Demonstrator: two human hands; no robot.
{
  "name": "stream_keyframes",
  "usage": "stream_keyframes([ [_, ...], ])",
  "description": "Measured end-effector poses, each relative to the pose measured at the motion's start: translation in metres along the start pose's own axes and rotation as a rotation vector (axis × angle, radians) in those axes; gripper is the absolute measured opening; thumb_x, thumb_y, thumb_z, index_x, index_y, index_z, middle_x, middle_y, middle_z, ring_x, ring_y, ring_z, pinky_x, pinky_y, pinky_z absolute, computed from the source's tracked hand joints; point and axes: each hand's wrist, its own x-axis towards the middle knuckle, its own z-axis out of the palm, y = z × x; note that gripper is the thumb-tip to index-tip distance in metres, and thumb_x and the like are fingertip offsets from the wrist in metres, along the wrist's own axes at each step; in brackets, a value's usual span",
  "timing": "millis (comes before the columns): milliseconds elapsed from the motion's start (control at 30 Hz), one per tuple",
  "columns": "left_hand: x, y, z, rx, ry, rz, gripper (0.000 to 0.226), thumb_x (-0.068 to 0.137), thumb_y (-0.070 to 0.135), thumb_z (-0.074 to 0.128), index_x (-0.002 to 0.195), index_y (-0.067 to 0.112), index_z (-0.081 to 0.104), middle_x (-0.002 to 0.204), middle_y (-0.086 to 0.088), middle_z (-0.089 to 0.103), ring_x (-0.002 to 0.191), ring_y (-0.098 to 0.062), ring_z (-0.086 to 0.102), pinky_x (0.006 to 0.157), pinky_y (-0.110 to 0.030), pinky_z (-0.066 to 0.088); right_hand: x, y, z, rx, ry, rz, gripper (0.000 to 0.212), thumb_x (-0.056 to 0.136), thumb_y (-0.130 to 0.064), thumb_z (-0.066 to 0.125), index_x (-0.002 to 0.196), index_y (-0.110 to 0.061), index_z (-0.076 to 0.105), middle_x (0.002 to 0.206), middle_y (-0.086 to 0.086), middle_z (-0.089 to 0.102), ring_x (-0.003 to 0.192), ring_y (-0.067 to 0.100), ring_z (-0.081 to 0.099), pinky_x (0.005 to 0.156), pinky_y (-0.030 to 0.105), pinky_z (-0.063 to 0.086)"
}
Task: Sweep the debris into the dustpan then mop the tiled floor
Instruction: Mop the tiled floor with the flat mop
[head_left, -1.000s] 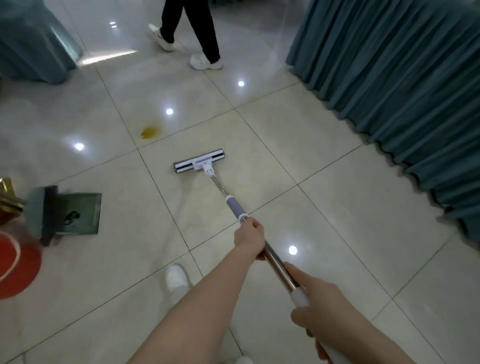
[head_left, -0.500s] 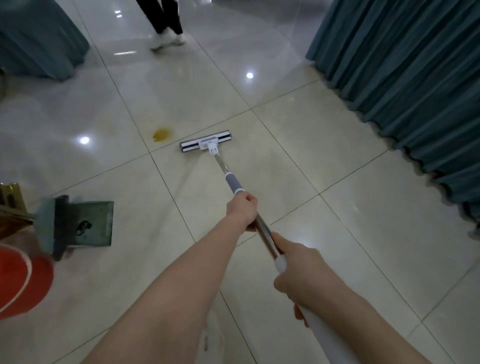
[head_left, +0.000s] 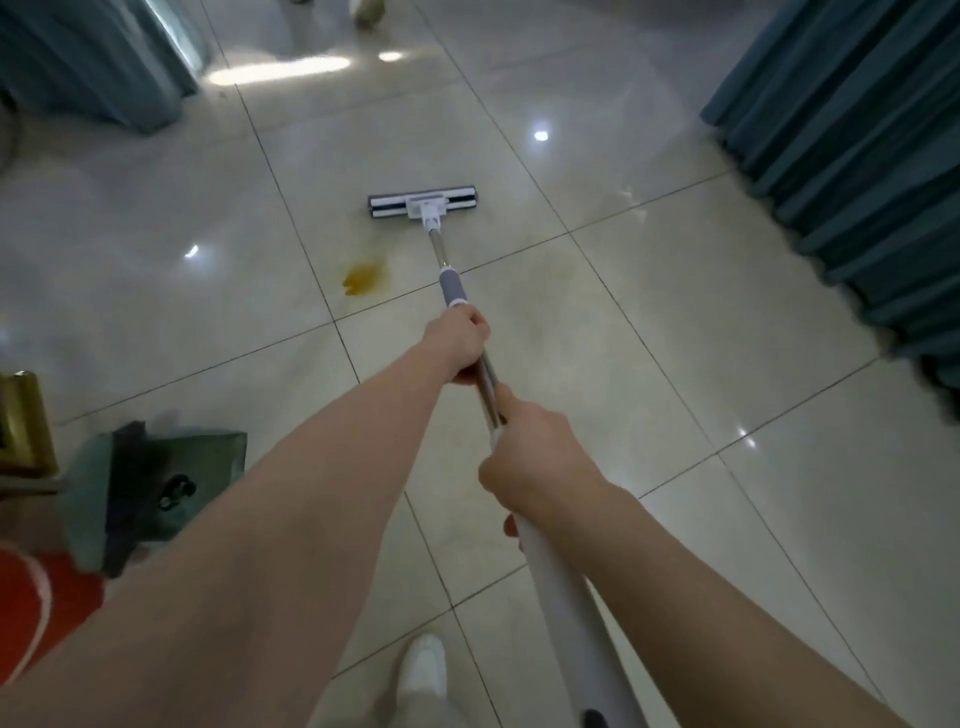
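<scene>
A flat mop head (head_left: 422, 206) lies on the glossy beige tiled floor (head_left: 675, 312), past a yellow-brown stain (head_left: 363, 278) that sits to its lower left. The mop's metal and white handle (head_left: 566, 587) runs back toward me. My left hand (head_left: 460, 343) grips the metal shaft just below the grey collar. My right hand (head_left: 535, 462) grips the handle lower down, where the white section begins. A green dustpan (head_left: 171, 483) with a dark brush in it rests on the floor at the left.
Teal curtains (head_left: 852, 156) hang along the right side, and more teal fabric (head_left: 88, 57) stands at the top left. A red object (head_left: 36, 603) and a gold-coloured piece (head_left: 23, 421) sit at the left edge. My white shoe (head_left: 423, 675) is at the bottom. Another person's shoe (head_left: 366, 10) shows at the top.
The mop head has been pushed forward past the yellow stain, which now lies nearer me than the head. The other person has walked farther away. Both hands keep their grip.
</scene>
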Motion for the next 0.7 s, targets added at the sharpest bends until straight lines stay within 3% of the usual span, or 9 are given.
stream_keyframes([
  [133,0.043,-0.005,-0.041,-0.012,0.033,0.001,0.010,0.095,0.020,0.050,0.089,0.019,0.058,0.102,-0.014,0.054,0.078,-0.029,0.055,0.052,-0.033,0.051,0.036,-0.046,0.017,-0.009,-0.005,-0.038,0.057,0.085,0.003,0.049,0.137,-0.019,0.037,0.091,0.009,0.049,0.070,0.034,0.066,0.052,0.048,0.059],
  [300,0.035,-0.025,-0.068,0.031,0.050,-0.002,0.015,0.096,0.021,0.048,0.085,0.020,0.058,0.079,-0.006,0.049,0.062,-0.022,0.052,0.035,-0.019,0.040,0.032,-0.062,0.049,0.051,-0.038,-0.079,0.067,0.084,0.002,0.047,0.144,-0.021,0.027,0.092,0.009,0.050,0.082,0.037,0.067,0.065,0.050,0.060],
  [533,-0.036,-0.070,-0.055,0.058,0.056,-0.037,0.017,0.096,0.023,0.043,0.096,0.020,0.059,0.085,-0.009,0.052,0.067,-0.027,0.056,0.032,-0.019,0.039,-0.031,-0.022,0.078,-0.014,-0.094,-0.088,0.080,0.085,0.002,0.049,0.150,-0.026,0.014,0.108,0.017,0.054,0.090,0.039,0.065,0.076,0.050,0.058],
  [700,-0.119,-0.106,-0.015,0.022,0.042,-0.088,0.018,0.096,0.025,0.042,0.104,0.017,0.056,0.089,-0.009,0.051,0.068,-0.025,0.056,0.037,-0.022,0.045,-0.105,0.041,0.094,-0.092,-0.107,-0.113,0.077,0.083,0.001,0.049,0.148,-0.029,0.019,0.103,0.014,0.056,0.086,0.035,0.066,0.073,0.048,0.059],
])
